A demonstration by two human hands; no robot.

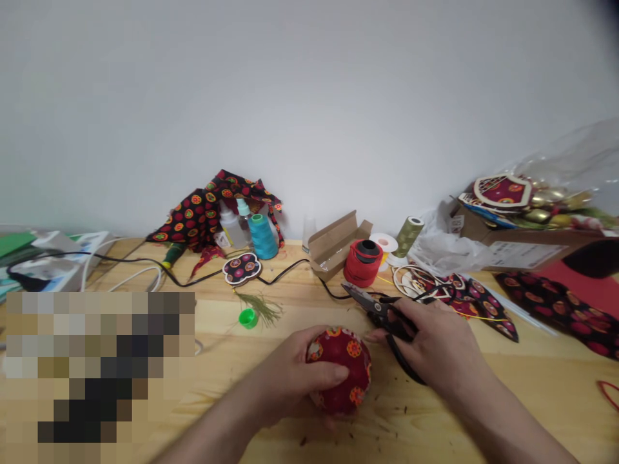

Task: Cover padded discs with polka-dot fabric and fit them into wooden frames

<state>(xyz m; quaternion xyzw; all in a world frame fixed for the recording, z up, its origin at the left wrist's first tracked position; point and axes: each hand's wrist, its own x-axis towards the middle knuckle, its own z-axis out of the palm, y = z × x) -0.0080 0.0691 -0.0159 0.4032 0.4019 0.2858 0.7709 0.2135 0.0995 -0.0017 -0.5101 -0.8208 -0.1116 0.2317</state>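
My left hand (297,374) is closed round a round piece covered in dark red flowered fabric (345,370), its thumb lying across the face. Frayed cloth shows along the upper left edge of the piece. In my right hand (442,345) is a pair of black-handled scissors (374,306), blades pointing up and left, above and apart from the fabric piece. Small dark scraps lie on the wooden table (387,428) beneath my hands. Beyond them are a green cap (248,318) and a flower-shaped, fabric-covered piece (242,269) with a green tassel (261,308).
At the back stand a teal thread cone (264,237), a red ribbon roll (362,264), an open small carton (333,248) and an olive thread spool (409,237). A filled cardboard box (527,248) is at right. Black cable (285,267) crosses the table. The lower left is pixelated.
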